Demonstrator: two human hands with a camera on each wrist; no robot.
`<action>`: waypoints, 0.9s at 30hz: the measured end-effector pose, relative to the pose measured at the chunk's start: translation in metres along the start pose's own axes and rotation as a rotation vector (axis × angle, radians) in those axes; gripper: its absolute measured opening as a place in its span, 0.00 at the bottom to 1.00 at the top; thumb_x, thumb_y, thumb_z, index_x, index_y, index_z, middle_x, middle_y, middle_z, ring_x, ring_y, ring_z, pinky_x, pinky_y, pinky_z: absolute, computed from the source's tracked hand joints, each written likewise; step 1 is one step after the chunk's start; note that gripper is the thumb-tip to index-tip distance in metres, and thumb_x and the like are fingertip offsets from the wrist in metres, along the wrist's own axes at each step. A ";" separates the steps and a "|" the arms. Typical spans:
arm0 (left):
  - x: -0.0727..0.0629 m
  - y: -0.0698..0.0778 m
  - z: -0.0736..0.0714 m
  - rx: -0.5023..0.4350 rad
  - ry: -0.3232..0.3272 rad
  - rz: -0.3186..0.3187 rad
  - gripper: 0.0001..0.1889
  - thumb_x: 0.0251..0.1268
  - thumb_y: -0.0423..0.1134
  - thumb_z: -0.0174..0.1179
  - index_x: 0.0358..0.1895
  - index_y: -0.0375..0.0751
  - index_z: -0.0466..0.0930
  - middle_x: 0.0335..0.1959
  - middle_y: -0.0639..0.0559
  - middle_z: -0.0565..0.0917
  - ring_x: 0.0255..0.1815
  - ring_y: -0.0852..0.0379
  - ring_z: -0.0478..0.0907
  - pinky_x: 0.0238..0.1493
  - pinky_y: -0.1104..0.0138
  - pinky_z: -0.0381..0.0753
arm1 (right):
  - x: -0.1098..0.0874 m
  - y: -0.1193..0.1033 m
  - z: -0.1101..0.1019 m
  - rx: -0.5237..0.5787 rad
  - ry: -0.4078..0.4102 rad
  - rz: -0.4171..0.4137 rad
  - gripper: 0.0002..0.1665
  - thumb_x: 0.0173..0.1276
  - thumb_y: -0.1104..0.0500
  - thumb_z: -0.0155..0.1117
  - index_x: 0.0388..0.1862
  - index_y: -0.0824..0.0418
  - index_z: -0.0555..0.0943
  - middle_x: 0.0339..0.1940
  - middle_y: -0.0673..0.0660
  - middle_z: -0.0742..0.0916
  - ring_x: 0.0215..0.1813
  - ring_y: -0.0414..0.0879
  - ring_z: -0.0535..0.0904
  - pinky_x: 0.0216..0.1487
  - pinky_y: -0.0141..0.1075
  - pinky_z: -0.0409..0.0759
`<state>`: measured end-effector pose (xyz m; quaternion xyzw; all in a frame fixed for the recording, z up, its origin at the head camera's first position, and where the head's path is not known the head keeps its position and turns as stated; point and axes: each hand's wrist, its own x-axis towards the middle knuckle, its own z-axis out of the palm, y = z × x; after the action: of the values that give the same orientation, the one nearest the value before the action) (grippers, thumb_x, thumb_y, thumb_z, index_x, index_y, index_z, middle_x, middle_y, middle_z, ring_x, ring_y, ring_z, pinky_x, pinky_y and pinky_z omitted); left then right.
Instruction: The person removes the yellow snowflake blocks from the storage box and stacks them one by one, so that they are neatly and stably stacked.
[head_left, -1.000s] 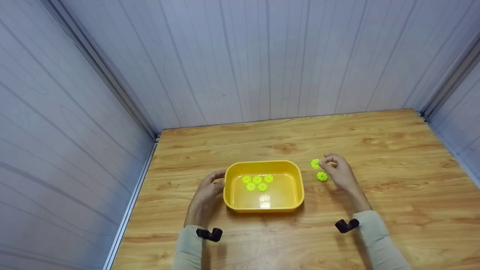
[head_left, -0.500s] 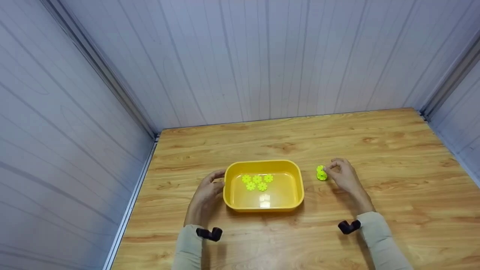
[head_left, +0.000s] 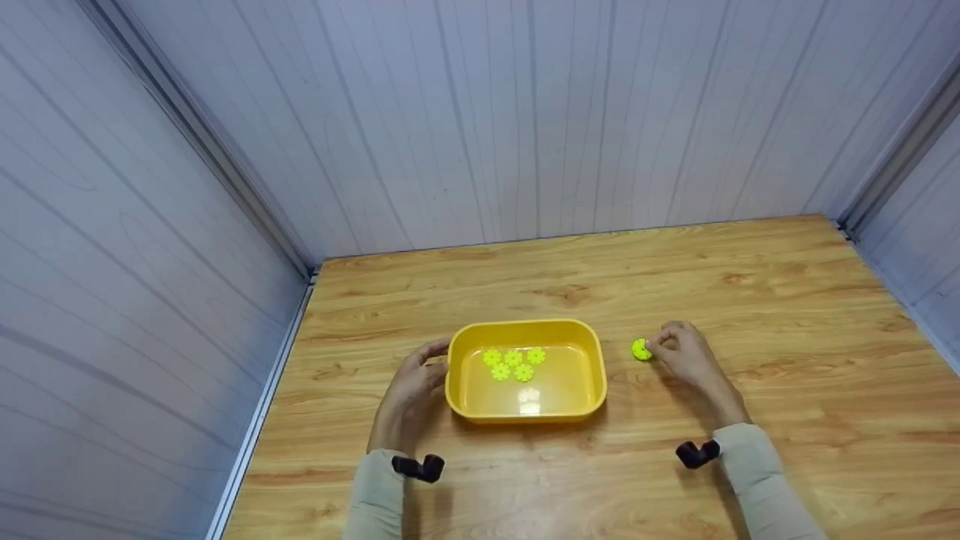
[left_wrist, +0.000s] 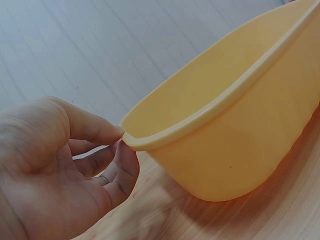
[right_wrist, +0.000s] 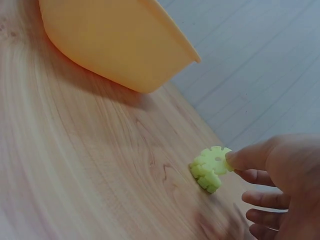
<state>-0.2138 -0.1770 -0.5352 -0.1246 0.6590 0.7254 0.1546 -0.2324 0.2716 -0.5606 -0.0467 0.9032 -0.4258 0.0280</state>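
A yellow plastic tub (head_left: 566, 386) stands on the wooden table, with several lime-green notched discs (head_left: 513, 358) lying flat inside. At its left end my left hand (head_left: 411, 379) pinches the rim between thumb and fingertips, plain in the left wrist view. To the right of the tub, my right hand (head_left: 691, 366) pinches a notched disc (right_wrist: 216, 159) by its edge between thumb and index finger. This disc is tilted over a small stack of discs (right_wrist: 206, 180) on the table and seems to touch its top. The right hand's other fingers are loosely bent.
The wooden table (head_left: 577, 277) ends at a pale panelled wall (head_left: 495, 135) behind. More panels (head_left: 112, 225) rise on the left. A black wrist camera (head_left: 418, 469) sits on the left sleeve, and another black camera (head_left: 697, 454) on the right one.
My right hand has brought its disc from just beyond the small stack down and nearer onto it, shifting slightly right. My left hand and the tub have stayed put.
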 end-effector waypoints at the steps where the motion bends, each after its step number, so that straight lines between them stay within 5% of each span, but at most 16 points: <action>1: 0.000 0.000 0.000 0.012 -0.004 0.012 0.25 0.58 0.24 0.54 0.61 0.39 0.73 0.60 0.42 0.71 0.51 0.50 0.75 0.50 0.63 0.78 | 0.000 0.000 0.000 -0.003 0.001 0.003 0.15 0.69 0.54 0.59 0.37 0.67 0.79 0.63 0.73 0.70 0.65 0.70 0.63 0.64 0.62 0.63; 10: -0.003 0.001 -0.001 0.055 -0.026 0.051 0.25 0.60 0.24 0.53 0.63 0.37 0.71 0.61 0.41 0.69 0.55 0.46 0.74 0.56 0.59 0.75 | 0.003 0.001 0.006 -0.034 0.046 0.008 0.12 0.69 0.57 0.58 0.35 0.67 0.78 0.56 0.72 0.73 0.61 0.67 0.66 0.60 0.59 0.67; 18: -0.004 0.001 0.000 0.021 -0.027 0.031 0.26 0.59 0.23 0.52 0.63 0.37 0.70 0.62 0.41 0.68 0.56 0.45 0.73 0.56 0.59 0.74 | 0.003 -0.001 0.004 -0.078 0.081 0.036 0.14 0.68 0.57 0.57 0.37 0.70 0.79 0.63 0.77 0.68 0.65 0.73 0.58 0.65 0.63 0.56; 27: -0.003 0.001 0.000 0.046 -0.014 0.058 0.25 0.59 0.23 0.52 0.63 0.35 0.71 0.61 0.40 0.69 0.55 0.46 0.73 0.54 0.60 0.75 | 0.002 -0.003 0.010 -0.151 0.123 0.049 0.14 0.67 0.55 0.58 0.36 0.67 0.79 0.60 0.74 0.72 0.62 0.71 0.61 0.62 0.62 0.54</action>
<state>-0.2115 -0.1773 -0.5331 -0.0969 0.6776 0.7152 0.1412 -0.2334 0.2615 -0.5643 -0.0002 0.9337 -0.3576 -0.0206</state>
